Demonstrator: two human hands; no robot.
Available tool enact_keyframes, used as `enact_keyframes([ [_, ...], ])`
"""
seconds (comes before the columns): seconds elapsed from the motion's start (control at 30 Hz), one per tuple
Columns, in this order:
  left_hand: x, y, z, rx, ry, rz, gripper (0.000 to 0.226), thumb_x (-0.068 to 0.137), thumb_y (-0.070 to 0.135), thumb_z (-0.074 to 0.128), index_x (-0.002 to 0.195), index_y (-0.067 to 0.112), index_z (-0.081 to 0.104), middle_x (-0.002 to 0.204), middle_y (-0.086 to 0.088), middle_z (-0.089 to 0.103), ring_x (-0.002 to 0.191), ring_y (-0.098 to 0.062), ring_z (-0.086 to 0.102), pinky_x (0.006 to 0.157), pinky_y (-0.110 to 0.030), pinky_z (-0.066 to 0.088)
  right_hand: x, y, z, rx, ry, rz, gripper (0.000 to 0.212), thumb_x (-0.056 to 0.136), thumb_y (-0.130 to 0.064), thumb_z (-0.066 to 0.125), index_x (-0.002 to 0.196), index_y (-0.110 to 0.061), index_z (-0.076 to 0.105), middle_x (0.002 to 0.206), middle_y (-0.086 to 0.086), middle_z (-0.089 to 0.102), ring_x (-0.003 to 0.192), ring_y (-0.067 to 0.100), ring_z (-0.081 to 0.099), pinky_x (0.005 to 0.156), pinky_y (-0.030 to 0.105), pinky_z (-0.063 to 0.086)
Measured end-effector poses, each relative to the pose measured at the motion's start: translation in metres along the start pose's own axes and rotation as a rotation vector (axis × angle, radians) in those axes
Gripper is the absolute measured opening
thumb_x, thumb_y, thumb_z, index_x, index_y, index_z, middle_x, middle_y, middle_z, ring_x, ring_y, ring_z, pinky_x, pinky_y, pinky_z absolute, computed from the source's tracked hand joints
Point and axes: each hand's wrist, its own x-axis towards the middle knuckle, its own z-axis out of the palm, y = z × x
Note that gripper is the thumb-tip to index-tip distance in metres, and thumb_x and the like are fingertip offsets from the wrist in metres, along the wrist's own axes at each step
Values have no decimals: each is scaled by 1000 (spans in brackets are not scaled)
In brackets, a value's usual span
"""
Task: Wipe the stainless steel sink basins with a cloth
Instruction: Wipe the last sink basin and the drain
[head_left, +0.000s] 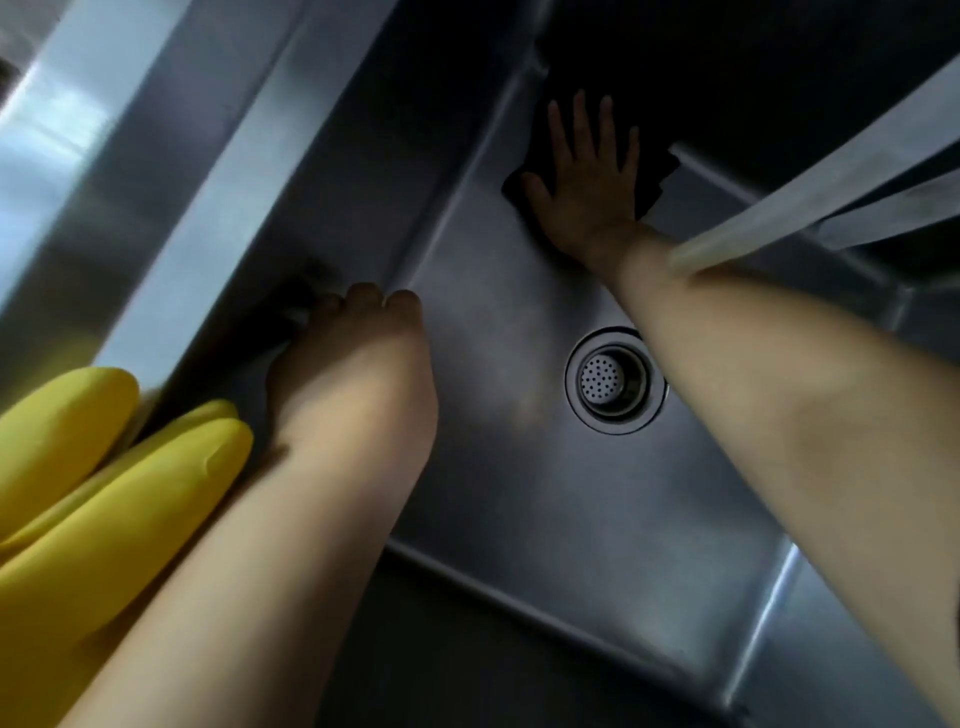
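yellow gloves (104, 467) lie unused by our left hand (353, 364), fingers curled over the sink (519, 519) edge. our right hand (587, 182), fingers spread, presses the dark cloth (657, 179) into the far corner; we judge wiping underway, much remaining.

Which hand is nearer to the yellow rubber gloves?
Left. The left hand rests on the basin's side wall right beside the yellow rubber gloves; the right hand presses the dark cloth flat at the basin's far end.
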Motion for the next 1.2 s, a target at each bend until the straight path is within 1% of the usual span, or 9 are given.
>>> enact_keyframes([
  [0.2,5,0,-3,26,-34,11,20,90,15,50,110,13,53,116,-14,52,111,-36,48,83,-43,45,-64,-43,10,30,-4,-238,77,87,-59,29,152,-22,12,160,7,9,147,30,3,116,54,0],
  [0.33,6,2,-5,65,-64,-12,23,93,14,48,115,11,54,122,-16,52,113,-38,48,84,-41,44,-125,-75,24,39,-22,-335,77,88,-59,34,152,-20,15,159,9,12,146,32,5,115,56,2],
  [0.57,5,3,-8,67,-81,2,27,91,16,49,117,12,55,122,-18,52,113,-39,48,85,-43,43,-221,-115,47,18,-116,-474,76,89,-59,34,152,-21,13,160,9,8,146,34,-3,113,60,-1],
  [0.73,4,5,-7,82,-105,10,37,91,12,47,128,12,50,128,-18,50,118,-39,45,92,-47,43,-268,-98,49,5,-169,-674,70,91,-54,32,152,-24,13,160,6,8,147,30,-3,116,55,-7],
  [0.87,2,6,-5,81,-145,22,37,93,12,46,130,12,48,129,-18,49,119,-40,44,94,-50,44,-306,-42,50,27,-161,-753,70,88,-49,43,150,-24,22,158,7,16,146,31,6,117,55,2],
  [1.0,2,6,-5,43,-123,33,37,92,13,47,129,11,50,126,-18,51,117,-41,47,91,-49,46,-336,32,52,-75,-165,-679,75,80,-54,45,148,-25,29,155,5,26,144,30,14,114,55,10],
  [1.07,1,5,-4,20,-95,45,37,91,13,49,128,11,51,125,-19,52,115,-41,48,90,-48,46,-341,64,52,-119,-173,-513,83,74,-56,51,147,-23,30,154,6,30,143,30,15,113,55,10],
  [1.13,1,4,-3,-7,-66,63,38,90,12,50,128,12,52,124,-19,53,114,-41,49,90,-48,47,-336,87,50,-131,-181,-298,90,72,-56,54,149,-20,24,155,9,27,144,30,12,114,55,8],
  [1.2,2,2,-2,-22,-52,78,39,88,13,52,127,12,52,123,-19,54,115,-41,49,91,-49,47,-320,102,46,-129,-169,-114,88,75,-56,46,149,-17,21,156,11,22,145,31,10,115,54,6],
])
